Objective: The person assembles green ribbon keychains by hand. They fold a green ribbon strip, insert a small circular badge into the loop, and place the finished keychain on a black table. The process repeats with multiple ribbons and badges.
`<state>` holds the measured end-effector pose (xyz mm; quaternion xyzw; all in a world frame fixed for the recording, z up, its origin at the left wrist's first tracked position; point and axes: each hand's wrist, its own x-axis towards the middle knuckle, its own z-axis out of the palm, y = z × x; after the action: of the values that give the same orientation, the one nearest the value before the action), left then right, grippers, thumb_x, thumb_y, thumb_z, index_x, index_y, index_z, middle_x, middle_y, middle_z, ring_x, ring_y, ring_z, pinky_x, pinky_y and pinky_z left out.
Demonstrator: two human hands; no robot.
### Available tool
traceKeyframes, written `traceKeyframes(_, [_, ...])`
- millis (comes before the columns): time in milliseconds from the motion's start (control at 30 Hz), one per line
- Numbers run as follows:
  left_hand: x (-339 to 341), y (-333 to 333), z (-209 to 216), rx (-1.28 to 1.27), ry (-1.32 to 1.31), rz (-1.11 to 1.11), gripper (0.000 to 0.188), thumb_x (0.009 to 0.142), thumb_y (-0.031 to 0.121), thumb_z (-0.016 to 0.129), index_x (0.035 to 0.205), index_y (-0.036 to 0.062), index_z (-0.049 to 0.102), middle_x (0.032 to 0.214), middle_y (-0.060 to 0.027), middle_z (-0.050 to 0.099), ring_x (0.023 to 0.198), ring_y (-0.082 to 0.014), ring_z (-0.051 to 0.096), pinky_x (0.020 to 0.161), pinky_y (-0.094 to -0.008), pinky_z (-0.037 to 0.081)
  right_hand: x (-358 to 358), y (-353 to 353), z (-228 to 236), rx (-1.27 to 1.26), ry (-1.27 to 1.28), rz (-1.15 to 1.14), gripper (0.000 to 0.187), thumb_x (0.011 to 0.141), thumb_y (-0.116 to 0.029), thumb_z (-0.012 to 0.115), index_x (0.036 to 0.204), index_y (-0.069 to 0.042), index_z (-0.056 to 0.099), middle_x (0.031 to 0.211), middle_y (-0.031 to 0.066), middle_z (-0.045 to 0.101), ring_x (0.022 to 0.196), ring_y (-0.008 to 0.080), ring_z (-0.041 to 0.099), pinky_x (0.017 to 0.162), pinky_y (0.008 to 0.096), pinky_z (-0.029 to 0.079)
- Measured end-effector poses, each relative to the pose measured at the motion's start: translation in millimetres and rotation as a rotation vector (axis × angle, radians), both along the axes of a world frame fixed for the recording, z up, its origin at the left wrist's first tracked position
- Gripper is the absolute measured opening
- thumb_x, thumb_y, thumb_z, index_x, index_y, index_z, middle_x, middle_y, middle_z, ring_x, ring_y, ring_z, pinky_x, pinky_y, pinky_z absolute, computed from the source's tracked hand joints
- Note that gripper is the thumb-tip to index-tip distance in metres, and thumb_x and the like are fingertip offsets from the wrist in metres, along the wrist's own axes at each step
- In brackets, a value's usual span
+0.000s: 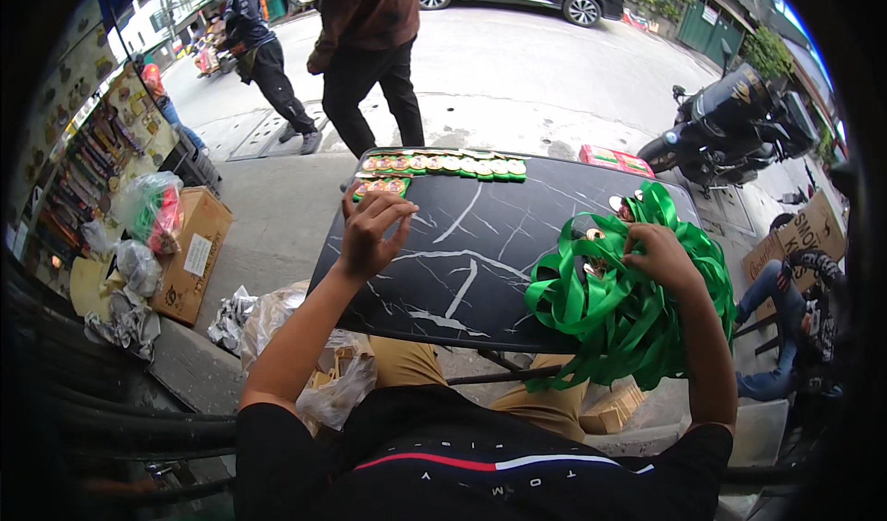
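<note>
My left hand [372, 232] is raised at the table's left side with its fingers apart, nothing visible in it. Just beyond it, a short row of round medals on folded green ribbon [386, 186] lies below a longer row of similar medals [448, 164] along the far edge. On the right, my right hand [663, 255] is closed on the heap of green ribbons [605, 304], its fingertips pinching a ribbon. Several medals [594, 253] show among the loops near those fingertips. Part of the heap hangs over the table's near edge.
The black marble-patterned table [434, 272] stands before me. A red box [616, 160] sits at its far right corner. Cardboard boxes [191, 255] and plastic bags stand at left. Beyond are two people walking [370, 50], a parked motorcycle [730, 119], and a seated person [785, 336] at right.
</note>
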<state>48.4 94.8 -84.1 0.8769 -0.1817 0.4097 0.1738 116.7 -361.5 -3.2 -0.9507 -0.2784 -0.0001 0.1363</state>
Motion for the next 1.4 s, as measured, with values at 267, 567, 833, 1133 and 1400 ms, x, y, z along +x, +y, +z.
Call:
traceKeyframes(267, [-37,-100,20,0.065,0.082,-0.399,0.018,0.078,0.014,0.072,0.095,0.0195,0.071,0.093,0.0058,0.067,0.101,-0.0124,0.062,0.116,-0.0518,0.015,102,-6,-2,0.135,-0.257,-0.035,0.013,0.087,-0.005,0.056,0.091,-0.001,0.068,0.098,0.0165,0.067,0.098,0.0323,0.063,0.090,0.0416,0.047])
traceKeyframes(567, [-97,-119,54,0.097,0.021,-0.477,0.018,0.079,0.014,0.071,0.095,0.0199,0.071,0.094,0.0088,0.067,0.096,-0.0095,0.063,0.115,-0.0527,0.021,155,-34,-22,-0.188,0.024,-0.179,0.023,0.065,-0.015,0.081,0.083,-0.003,0.072,0.087,0.0146,0.071,0.082,0.0277,0.068,0.073,0.0381,0.052])
traceKeyframes(833, [-78,-124,68,-0.204,0.217,-0.654,0.027,0.074,0.000,0.070,0.096,0.0155,0.072,0.088,0.0015,0.071,0.085,-0.0137,0.067,0.102,-0.0413,0.040,85,-34,34,0.318,-0.113,-0.052,0.013,0.084,-0.011,0.071,0.089,0.000,0.069,0.083,0.0060,0.070,0.082,0.0146,0.066,0.081,0.0311,0.051])
traceKeyframes(1133, [-23,-184,72,-0.981,0.832,-0.879,0.049,0.095,0.030,0.064,0.131,0.0013,0.051,0.119,-0.0127,0.061,0.108,-0.0166,0.062,0.090,-0.0298,0.050,-4,32,77,0.719,-0.022,0.208,0.009,0.087,-0.001,0.068,0.095,-0.001,0.069,0.094,0.0056,0.072,0.090,0.0113,0.066,0.086,0.0277,0.051])
traceKeyframes(1400, [2,-173,37,-1.015,0.882,-0.884,0.026,0.098,0.022,0.059,0.110,0.0005,0.067,0.086,-0.0047,0.069,0.076,-0.0088,0.066,0.067,-0.0242,0.056,-20,49,54,0.662,0.257,0.308,0.010,0.085,0.000,0.069,0.095,0.001,0.069,0.097,0.0057,0.069,0.094,0.0106,0.064,0.088,0.0267,0.051])
